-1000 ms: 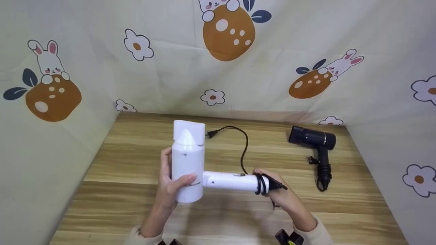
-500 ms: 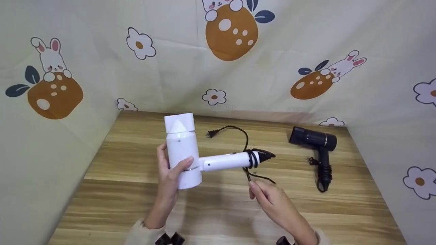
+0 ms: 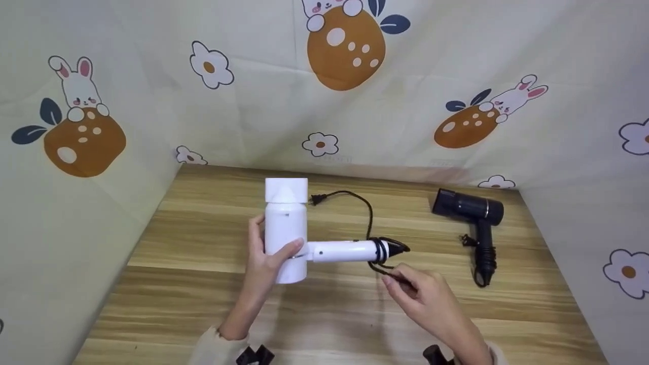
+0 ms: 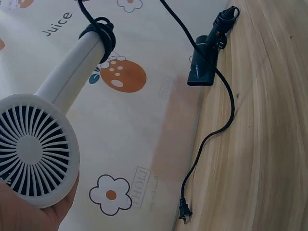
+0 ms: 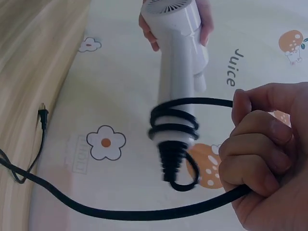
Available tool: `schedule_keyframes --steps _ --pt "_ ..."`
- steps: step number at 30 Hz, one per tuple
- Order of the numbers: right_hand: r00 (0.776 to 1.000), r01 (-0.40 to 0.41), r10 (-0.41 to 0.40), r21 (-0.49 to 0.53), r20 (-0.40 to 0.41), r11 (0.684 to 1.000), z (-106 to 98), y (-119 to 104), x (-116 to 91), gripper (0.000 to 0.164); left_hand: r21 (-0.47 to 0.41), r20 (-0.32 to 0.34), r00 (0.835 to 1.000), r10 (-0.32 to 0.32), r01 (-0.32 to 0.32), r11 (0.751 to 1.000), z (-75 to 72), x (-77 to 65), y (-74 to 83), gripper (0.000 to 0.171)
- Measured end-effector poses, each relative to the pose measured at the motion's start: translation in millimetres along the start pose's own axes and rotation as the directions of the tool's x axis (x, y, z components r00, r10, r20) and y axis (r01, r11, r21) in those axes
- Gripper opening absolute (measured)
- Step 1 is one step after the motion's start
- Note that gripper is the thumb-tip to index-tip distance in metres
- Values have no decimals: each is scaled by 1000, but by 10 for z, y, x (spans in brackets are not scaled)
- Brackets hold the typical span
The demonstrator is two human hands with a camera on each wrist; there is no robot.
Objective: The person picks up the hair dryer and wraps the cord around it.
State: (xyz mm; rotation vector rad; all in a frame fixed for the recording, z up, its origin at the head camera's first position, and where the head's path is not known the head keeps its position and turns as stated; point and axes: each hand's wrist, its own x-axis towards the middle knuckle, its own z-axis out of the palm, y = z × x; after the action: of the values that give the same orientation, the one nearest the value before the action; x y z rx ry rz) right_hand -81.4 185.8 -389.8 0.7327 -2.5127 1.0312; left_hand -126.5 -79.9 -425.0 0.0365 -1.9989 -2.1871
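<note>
A white hair dryer [image 3: 286, 228] is held up by my left hand [image 3: 263, 263], thumb across its barrel and fingers behind it. Its nozzle points to the far side and its handle [image 3: 342, 251] sticks out to the right. The round slatted vent [image 4: 30, 150] faces the left wrist camera. Black cord [image 5: 173, 115] is wound in several turns round the handle's end. My right hand [image 3: 431, 299] grips the cord just beside that end, its fingers curled round it in the right wrist view. The cord's free part runs to a two-pin plug [image 3: 318, 199] on the table.
A black hair dryer [image 3: 466, 206] lies at the table's back right, its own cord wrapped round its handle. Patterned cloth walls [image 3: 253, 116] stand along the wooden table's [image 3: 203, 223] back and sides.
My right hand has moved from behind the handle's end to in front of it, pulling cord along. The white dryer first rose and tilted, then came back level and slightly right.
</note>
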Motion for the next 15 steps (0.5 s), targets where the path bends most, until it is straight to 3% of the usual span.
schedule_keyframes --steps 8,12,15 --pt "992 57 -61 -38 -112 998 -60 90 46 14 68 132 991 -6 -3 998 8 -56 -35 70" --pt "984 34 -40 -37 -172 999 -54 160 68 14 71 186 983 5 -19 997 11 -69 -19 69" --pt "982 -25 22 -15 -189 1000 -43 204 87 14 74 218 976 21 -38 997 15 -78 -4 69"
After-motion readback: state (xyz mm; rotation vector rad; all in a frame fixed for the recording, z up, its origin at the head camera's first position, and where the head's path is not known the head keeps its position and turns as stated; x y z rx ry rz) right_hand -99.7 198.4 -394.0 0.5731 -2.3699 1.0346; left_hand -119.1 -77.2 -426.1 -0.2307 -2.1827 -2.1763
